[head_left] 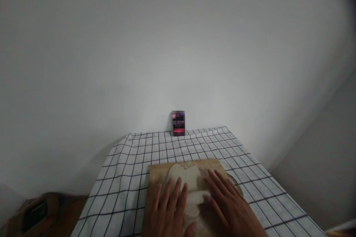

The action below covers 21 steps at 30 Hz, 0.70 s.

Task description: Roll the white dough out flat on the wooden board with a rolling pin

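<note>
On a wooden board (155, 172) lies a flattened sheet of pale dough (185, 176), its far edge rounded. What looks like a pale rolling pin (197, 197) crosses the dough between my hands, with its ends hidden under them. My left hand (169, 205) rests palm down over its left part, fingers stretched and spread. From the right, my right hand (226, 202) reaches over its other part, also palm down with extended fingers. More dough (192, 210) shows on the near side of the bar. The near part of the board is largely covered by my hands.
A checked white cloth (125, 177) covers the table. Against the wall at the back stands a small dark, blurred-out box-like item (178, 123). A round rim (236, 183) shows beside my right hand. At the lower left, a brown item (35, 213) sits below table height.
</note>
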Each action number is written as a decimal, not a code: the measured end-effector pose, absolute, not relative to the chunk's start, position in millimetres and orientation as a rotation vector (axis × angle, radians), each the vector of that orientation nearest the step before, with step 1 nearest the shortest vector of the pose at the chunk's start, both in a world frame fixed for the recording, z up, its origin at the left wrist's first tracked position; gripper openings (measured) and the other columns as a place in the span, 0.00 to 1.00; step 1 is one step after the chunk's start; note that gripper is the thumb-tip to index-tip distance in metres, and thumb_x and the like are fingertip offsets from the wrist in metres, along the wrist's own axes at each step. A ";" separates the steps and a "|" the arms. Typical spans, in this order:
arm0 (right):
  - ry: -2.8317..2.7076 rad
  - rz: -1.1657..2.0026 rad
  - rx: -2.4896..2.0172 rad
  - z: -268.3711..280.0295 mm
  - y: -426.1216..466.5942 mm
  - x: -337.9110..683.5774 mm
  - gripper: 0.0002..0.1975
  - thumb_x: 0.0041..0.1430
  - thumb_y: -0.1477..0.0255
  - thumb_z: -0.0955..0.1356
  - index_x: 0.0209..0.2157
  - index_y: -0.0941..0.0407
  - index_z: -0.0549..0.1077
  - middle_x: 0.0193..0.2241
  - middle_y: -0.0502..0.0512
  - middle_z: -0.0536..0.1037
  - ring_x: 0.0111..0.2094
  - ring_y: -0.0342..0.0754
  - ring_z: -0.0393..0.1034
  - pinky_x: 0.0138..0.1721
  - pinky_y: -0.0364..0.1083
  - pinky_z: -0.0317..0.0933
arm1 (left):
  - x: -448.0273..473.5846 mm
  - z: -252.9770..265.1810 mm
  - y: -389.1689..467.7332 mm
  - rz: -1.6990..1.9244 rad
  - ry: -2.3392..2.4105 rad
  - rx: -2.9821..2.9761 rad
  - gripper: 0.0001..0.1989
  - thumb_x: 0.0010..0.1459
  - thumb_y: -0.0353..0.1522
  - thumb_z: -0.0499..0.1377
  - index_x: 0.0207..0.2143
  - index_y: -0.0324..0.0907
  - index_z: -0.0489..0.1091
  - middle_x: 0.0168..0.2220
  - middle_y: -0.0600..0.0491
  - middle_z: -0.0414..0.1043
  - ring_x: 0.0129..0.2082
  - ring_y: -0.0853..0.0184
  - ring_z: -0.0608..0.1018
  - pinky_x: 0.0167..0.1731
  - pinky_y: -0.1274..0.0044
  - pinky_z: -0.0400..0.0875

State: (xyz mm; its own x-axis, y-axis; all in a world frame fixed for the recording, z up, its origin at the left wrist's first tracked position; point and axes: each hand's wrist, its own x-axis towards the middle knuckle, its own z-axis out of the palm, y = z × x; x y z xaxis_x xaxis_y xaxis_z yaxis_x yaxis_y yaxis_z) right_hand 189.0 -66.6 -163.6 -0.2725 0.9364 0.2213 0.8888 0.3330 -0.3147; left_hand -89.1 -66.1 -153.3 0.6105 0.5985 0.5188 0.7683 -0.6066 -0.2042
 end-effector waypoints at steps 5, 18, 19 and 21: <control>-2.228 0.191 -1.631 -166.9 -77.1 192.7 0.32 0.74 0.52 0.59 0.76 0.34 0.52 0.76 0.44 0.55 0.76 0.60 0.49 0.74 0.70 0.50 | -92.1 -146.6 -75.8 -0.535 -1.044 -2.463 0.38 0.72 0.52 0.51 0.77 0.45 0.52 0.72 0.47 0.63 0.68 0.49 0.73 0.62 0.57 0.72; -2.208 0.197 -1.838 -101.2 22.0 162.3 0.27 0.79 0.62 0.54 0.65 0.56 0.74 0.71 0.67 0.67 0.73 0.61 0.57 0.69 0.64 0.56 | -58.5 -113.5 23.2 -0.468 -1.685 -2.448 0.27 0.76 0.47 0.48 0.63 0.43 0.75 0.66 0.42 0.73 0.70 0.44 0.70 0.65 0.46 0.67; -2.210 0.174 -1.814 -105.2 14.1 163.5 0.27 0.78 0.63 0.55 0.65 0.55 0.74 0.70 0.66 0.68 0.73 0.61 0.58 0.70 0.64 0.56 | -58.9 -116.5 12.1 -0.487 -1.646 -2.427 0.26 0.76 0.47 0.48 0.63 0.43 0.75 0.66 0.42 0.73 0.70 0.44 0.69 0.66 0.46 0.66; -2.214 0.121 -1.742 -118.3 -8.7 167.9 0.26 0.77 0.63 0.55 0.64 0.51 0.75 0.70 0.62 0.69 0.73 0.61 0.58 0.71 0.65 0.54 | -62.6 -126.2 -16.4 -0.534 -1.532 -2.396 0.26 0.76 0.46 0.48 0.65 0.45 0.73 0.68 0.45 0.71 0.71 0.45 0.69 0.67 0.46 0.65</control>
State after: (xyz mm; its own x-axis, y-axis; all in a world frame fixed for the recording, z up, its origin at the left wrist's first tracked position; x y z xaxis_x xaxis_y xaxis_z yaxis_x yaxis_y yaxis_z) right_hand 167.9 -8.7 -118.3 -0.2049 0.9587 0.1970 0.9316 0.2528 -0.2612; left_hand -62.6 -16.4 -126.2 0.3809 0.8181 0.4308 0.9087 -0.4174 -0.0107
